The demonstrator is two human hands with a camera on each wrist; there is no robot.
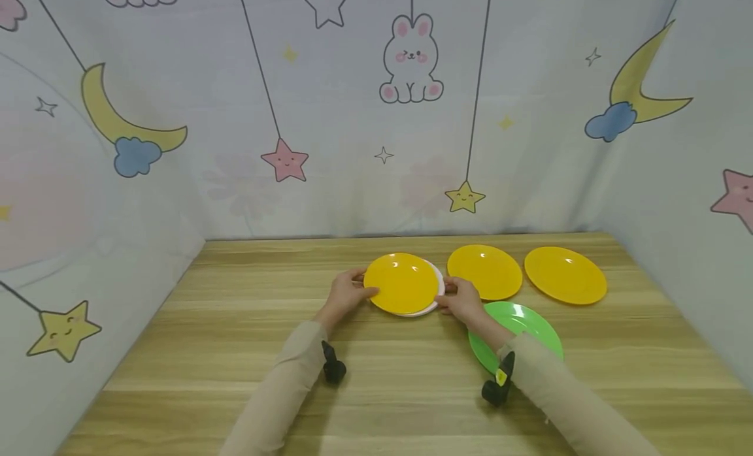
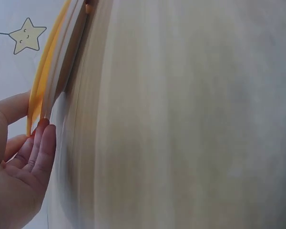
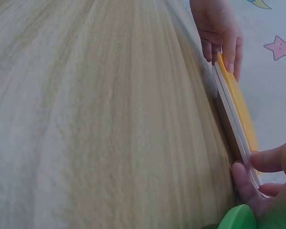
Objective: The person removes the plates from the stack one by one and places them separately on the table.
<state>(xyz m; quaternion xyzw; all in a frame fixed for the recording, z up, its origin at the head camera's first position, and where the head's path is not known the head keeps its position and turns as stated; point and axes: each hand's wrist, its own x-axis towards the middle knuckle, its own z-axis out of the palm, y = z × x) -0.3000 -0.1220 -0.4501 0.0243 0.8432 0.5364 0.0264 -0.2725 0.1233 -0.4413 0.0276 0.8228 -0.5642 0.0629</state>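
A yellow plate (image 1: 401, 283) lies on top of white plates (image 1: 438, 286), whose rims show at its right and lower edge. My left hand (image 1: 346, 294) holds the stack's left side, thumb over the yellow rim and fingertips underneath. From the opposite side my right hand (image 1: 461, 302) pinches the stack, its thumb against the rims at the white edge. In the right wrist view the white rims (image 3: 229, 102) are stacked below the yellow plate (image 3: 240, 107), and fingers of both hands reach under it. Whether the stack touches the table cannot be told.
A green plate (image 1: 532, 325) lies under my right forearm. Two more yellow plates, one nearer (image 1: 484, 272) and one farther right (image 1: 566, 276), rest toward the back right of the wooden table (image 1: 265, 273). Patterned cloth walls (image 1: 353, 116) stand behind and at both sides.
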